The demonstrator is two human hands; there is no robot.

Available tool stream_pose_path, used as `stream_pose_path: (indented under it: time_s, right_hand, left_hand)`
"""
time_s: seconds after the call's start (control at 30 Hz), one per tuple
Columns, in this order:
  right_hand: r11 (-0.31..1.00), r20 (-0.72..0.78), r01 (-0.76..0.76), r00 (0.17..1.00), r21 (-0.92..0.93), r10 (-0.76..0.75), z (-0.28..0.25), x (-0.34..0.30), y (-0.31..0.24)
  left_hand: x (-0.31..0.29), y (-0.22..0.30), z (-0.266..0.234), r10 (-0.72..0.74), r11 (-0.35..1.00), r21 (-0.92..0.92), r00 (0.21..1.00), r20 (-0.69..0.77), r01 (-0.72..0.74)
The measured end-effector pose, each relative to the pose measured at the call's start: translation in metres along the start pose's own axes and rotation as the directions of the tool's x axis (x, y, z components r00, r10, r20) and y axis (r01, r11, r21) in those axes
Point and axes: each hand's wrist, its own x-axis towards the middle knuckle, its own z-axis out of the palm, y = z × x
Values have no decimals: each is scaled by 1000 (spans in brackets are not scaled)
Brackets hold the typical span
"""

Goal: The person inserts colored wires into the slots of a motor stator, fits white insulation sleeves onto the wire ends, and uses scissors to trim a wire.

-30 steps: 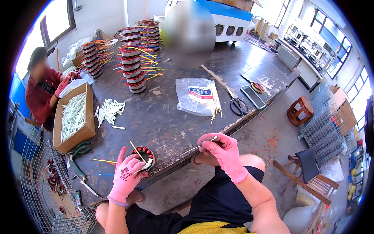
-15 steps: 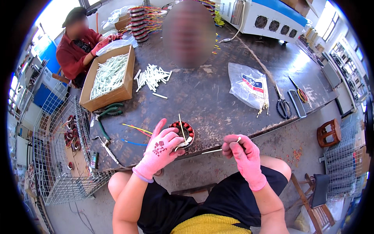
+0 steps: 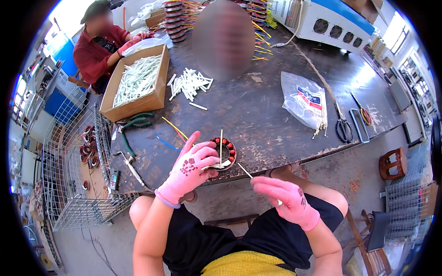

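Observation:
A ring-shaped motor stator (image 3: 231,151) with red-brown copper windings sits at the table's front edge. My left hand (image 3: 189,166), in a pink glove, grips its near left side with fingers curled over the rim. A thin cream cable tie (image 3: 221,140) sticks up from the ring. Yellow, red and blue lead wires (image 3: 171,123) run out behind my left hand. To the right of the stator, apart from it, my right hand (image 3: 287,202) is closed on another cable tie (image 3: 245,170). That tie's thin end points toward the stator, and a small pale end shows at the palm.
A cardboard box (image 3: 133,110) of white tubes stands back left, beside a loose pile of tubes (image 3: 189,84). Green-handled pliers (image 3: 131,124) lie left. Rightward are a plastic bag (image 3: 299,96), scissors (image 3: 343,131) and a phone (image 3: 359,125). A co-worker (image 3: 99,50) sits far left.
My right hand has turned palm-down, and its cable tie now slants up toward the stator. My left hand still grips the stator. The whole view has shifted slightly.

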Motion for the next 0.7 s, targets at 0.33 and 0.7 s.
stream_pose_path:
  time_s: [0.33, 0.7]
  right_hand:
    - [982, 132, 142, 983, -127, -126, 25, -1, 16]
    - [984, 94, 113, 990, -136, -101, 28, -1, 16]
  left_hand:
    - [3, 5, -2, -31, 999, 7, 999, -7, 31]
    - [2, 4, 0, -40, 999, -29, 999, -17, 39]
